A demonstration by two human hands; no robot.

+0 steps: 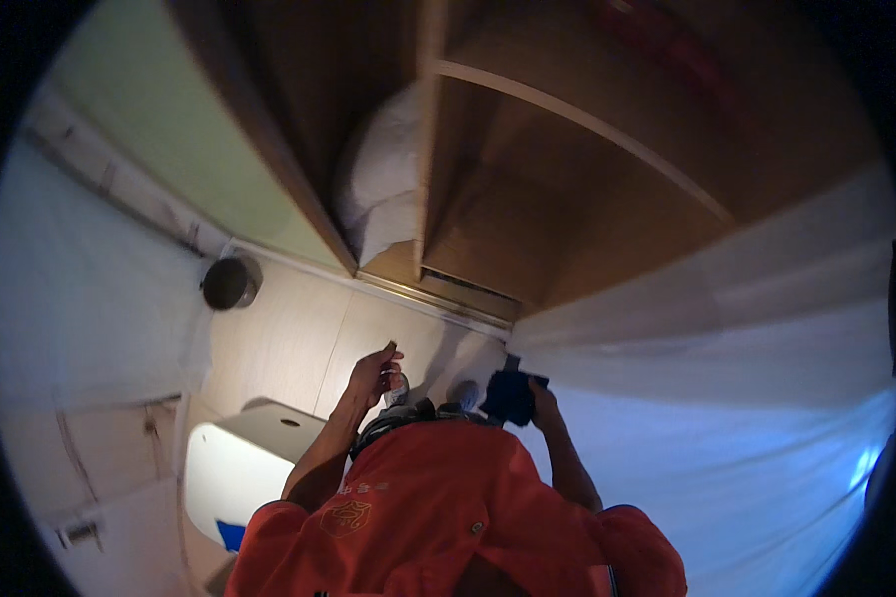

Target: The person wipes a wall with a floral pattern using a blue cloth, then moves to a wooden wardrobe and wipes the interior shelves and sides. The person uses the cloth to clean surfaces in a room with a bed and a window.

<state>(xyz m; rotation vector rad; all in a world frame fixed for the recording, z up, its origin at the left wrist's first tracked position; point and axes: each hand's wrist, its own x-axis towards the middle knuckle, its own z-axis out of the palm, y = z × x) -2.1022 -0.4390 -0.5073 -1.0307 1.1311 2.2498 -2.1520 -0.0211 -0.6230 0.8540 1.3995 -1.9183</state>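
Note:
My left hand (374, 374) is raised over the pale floor (276, 336), its fingers closed on a small brownish object (392, 345) too small to identify. At the right, my right hand (543, 405) grips a dark blue cloth-like item (511, 395) by its right side. A dark strip (512, 363) sticks up from behind that item. Both hands are in front of my red shirt, on either side of my body.
Ahead stands an open wooden cabinet (493, 224) with a white bundle (388, 179) inside. A dark round bin (225, 284) is by the left wall. A white stool-like box (231, 474) stands lower left. Pale sheeting (679, 358) hangs at right.

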